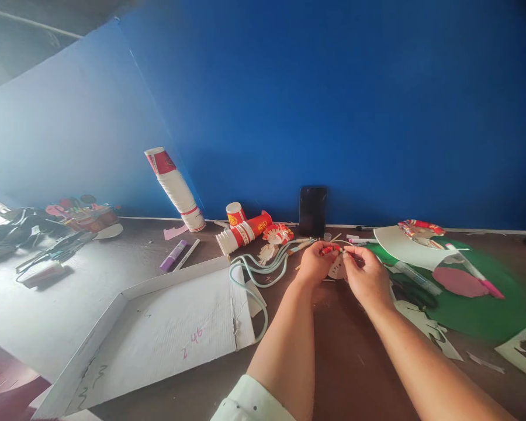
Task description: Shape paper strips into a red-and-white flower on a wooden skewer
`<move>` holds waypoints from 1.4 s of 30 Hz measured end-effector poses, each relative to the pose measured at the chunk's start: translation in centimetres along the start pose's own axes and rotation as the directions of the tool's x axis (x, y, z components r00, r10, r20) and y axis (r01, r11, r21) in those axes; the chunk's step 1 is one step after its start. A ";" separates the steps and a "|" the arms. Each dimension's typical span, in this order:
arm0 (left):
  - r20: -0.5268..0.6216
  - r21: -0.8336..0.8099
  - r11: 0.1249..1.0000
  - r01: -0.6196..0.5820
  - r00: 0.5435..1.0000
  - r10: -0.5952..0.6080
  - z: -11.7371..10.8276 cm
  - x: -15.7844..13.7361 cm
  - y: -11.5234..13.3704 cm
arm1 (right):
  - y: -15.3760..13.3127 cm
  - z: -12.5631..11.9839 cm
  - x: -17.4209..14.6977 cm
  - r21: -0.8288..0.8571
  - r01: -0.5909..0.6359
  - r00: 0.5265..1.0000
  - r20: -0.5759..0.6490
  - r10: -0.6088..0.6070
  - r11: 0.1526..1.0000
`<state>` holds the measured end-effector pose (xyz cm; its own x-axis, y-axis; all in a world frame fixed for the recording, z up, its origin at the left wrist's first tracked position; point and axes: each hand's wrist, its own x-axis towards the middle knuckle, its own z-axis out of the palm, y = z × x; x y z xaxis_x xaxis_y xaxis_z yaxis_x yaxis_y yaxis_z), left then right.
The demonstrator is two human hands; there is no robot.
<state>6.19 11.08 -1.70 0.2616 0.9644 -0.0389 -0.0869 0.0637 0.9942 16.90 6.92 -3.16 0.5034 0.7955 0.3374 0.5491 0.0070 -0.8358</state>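
Note:
Both hands meet over the dark table just in front of a black phone (312,210) propped against the blue wall. My left hand (316,264) is closed with its fingertips on a small pale paper cutout (336,270) that has marks on it and a red edge. Across from it, my right hand (368,276) pinches the same cutout at its right side. Fingers hide part of the piece. Left of my left hand lies another red and cream cut paper cup piece (277,237), beside a looped pale green cable (263,269).
A leaning stack of paper cups (175,190) and fallen cups (245,231) are at the back. An open white box lid (170,327) and a purple glue stick (173,255) lie left. Green paper (486,316), paper scraps (425,324) and markers (473,270) are on the right.

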 end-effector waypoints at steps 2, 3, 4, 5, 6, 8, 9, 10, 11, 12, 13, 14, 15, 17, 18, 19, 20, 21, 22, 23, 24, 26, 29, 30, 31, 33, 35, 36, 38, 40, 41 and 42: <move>0.013 -0.009 1.000 -0.002 1.000 0.002 0.0 0.0 0.0 | -0.1 0.0 0.0 -0.002 -0.002 1.000 0.005 0.002 1.000; 0.018 -0.008 1.000 -0.004 1.000 0.004 0.0 0.0 0.0 | -0.1 0.0 0.0 0.000 0.003 1.000 0.006 -0.003 1.000; 0.021 0.001 1.000 -0.007 1.000 0.007 -0.1 -0.1 0.0 | -0.1 0.0 0.0 0.005 0.011 1.000 0.011 -0.011 1.000; 0.023 0.013 1.000 -0.014 1.000 0.014 -0.1 0.0 0.0 | -0.2 -0.1 0.0 0.011 0.019 1.000 0.016 -0.019 1.000; 0.028 0.027 0.999 -0.021 0.999 0.020 -0.1 0.0 -0.1 | -0.2 -0.1 0.0 0.015 0.027 0.999 0.021 -0.028 1.000; 0.040 0.063 0.997 -0.033 0.999 0.031 -0.1 0.0 -0.2 | -0.2 -0.1 0.0 0.017 0.038 0.999 0.028 -0.038 0.999; 0.042 0.082 0.996 -0.038 0.999 0.034 -0.1 0.1 -0.3 | -0.2 -0.1 0.0 0.015 0.040 0.999 0.031 -0.041 0.999; 0.044 0.100 0.994 -0.040 0.998 0.036 -0.1 0.1 -0.4 | -0.2 -0.1 0.0 0.011 0.041 0.999 0.034 -0.041 0.999; 0.046 0.116 0.992 -0.042 0.998 0.037 -0.1 0.1 -0.4 | -0.2 -0.1 0.0 0.007 0.042 0.998 0.037 -0.042 0.999; 0.047 0.130 0.991 -0.042 0.998 0.036 0.0 0.1 -0.4 | -0.2 -0.1 0.0 0.005 0.042 0.998 0.040 -0.042 0.999; 0.048 0.142 0.989 -0.040 0.998 0.034 0.0 0.1 -0.3 | -0.1 -0.1 0.0 0.004 0.042 0.998 0.043 -0.042 0.999; 0.047 0.153 0.988 -0.039 0.998 0.032 0.0 0.1 -0.2 | -0.1 -0.2 0.0 0.005 0.044 0.998 0.047 -0.044 0.999; 0.046 0.167 0.985 -0.042 0.998 0.034 0.0 0.0 -0.1 | -0.1 -0.2 0.0 0.007 0.047 0.998 0.051 -0.047 0.999; 0.033 0.202 0.977 -0.060 0.998 0.054 0.1 -0.2 0.1 | 0.0 -0.2 0.0 0.007 0.050 0.997 0.058 -0.051 0.999; 0.026 0.218 0.973 -0.073 0.997 0.069 0.1 -0.2 0.2 | 0.1 -0.1 0.1 0.004 0.050 0.997 0.058 -0.050 0.999; 0.023 0.232 0.969 -0.090 0.996 0.087 0.1 -0.3 0.3 | 0.2 -0.1 0.1 0.000 0.048 0.997 0.056 -0.048 0.999; 0.024 0.240 0.966 -0.101 0.995 0.098 0.1 -0.3 0.4 | 0.3 -0.1 0.1 -0.004 0.043 0.998 0.052 -0.042 0.999; 0.027 0.241 0.965 -0.107 0.994 0.103 0.1 -0.4 0.4 | 0.3 -0.1 0.1 -0.007 0.038 0.998 0.052 -0.037 0.999; 0.032 0.239 0.965 -0.110 0.994 0.106 0.1 -0.4 0.4 | 0.4 -0.2 0.1 -0.009 0.033 0.998 0.057 -0.033 0.999; 0.038 0.235 0.965 -0.113 0.994 0.107 0.1 -0.3 0.3 | 0.4 -0.2 0.1 -0.012 0.027 0.997 0.067 -0.027 1.000; 0.042 0.234 0.965 -0.116 0.993 0.109 0.1 -0.3 0.2 | 0.4 -0.2 0.1 -0.017 0.021 0.997 0.079 -0.020 1.000; 0.045 0.245 0.961 -0.130 0.991 0.123 0.1 -0.1 0.0 | 0.3 -0.3 0.1 -0.027 0.010 0.995 0.099 -0.008 1.000; 0.001 0.248 0.959 -0.135 0.990 0.139 0.1 0.2 -0.5 | 0.2 -0.1 0.0 0.004 0.011 0.997 0.078 -0.011 1.000; -0.037 0.232 0.966 -0.117 0.991 0.129 0.1 0.3 -0.7 | 0.3 0.0 0.0 0.031 0.012 0.998 0.059 -0.014 0.999; -0.079 0.233 0.968 -0.094 0.990 0.116 0.0 0.5 -0.8 | 0.3 0.2 0.0 0.065 0.013 0.999 0.037 -0.016 0.998; -0.158 0.239 0.970 -0.046 0.984 0.085 -0.1 0.6 -0.9 | 0.5 0.4 0.0 0.145 0.016 1.000 -0.007 -0.015 0.989; -0.208 0.229 0.973 -0.009 0.976 0.058 -0.3 0.7 -0.8 | 0.7 0.6 0.1 0.212 0.019 1.000 -0.028 -0.013 0.977; -0.221 0.214 0.977 0.001 0.974 0.047 -0.3 0.7 -0.7 | 0.7 0.7 0.0 0.230 0.020 1.000 -0.023 -0.016 0.973; -0.227 0.184 0.983 -0.001 0.973 0.043 -0.4 0.6 -0.6 | 0.6 0.6 -0.1 0.202 0.021 1.000 0.013 -0.024 0.979; -0.220 0.160 0.987 -0.013 0.974 0.048 -0.4 0.6 -0.5 | 0.3 0.5 -0.2 0.096 0.024 0.998 0.051 -0.029 0.995; -0.215 0.152 0.988 -0.018 0.975 0.050 -0.4 0.6 -0.5 | 0.2 0.5 -0.2 0.036 0.023 0.998 0.063 -0.025 0.999; -0.210 0.148 0.989 -0.022 0.976 0.053 -0.3 0.6 -0.5 | 0.1 0.4 -0.2 -0.016 0.015 0.997 0.070 -0.014 1.000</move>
<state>6.08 11.70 -2.29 0.0489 0.9988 -0.0068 0.0502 0.0043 0.9987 16.56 7.00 -3.45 0.4476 0.8359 0.3176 0.5669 0.0094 -0.8237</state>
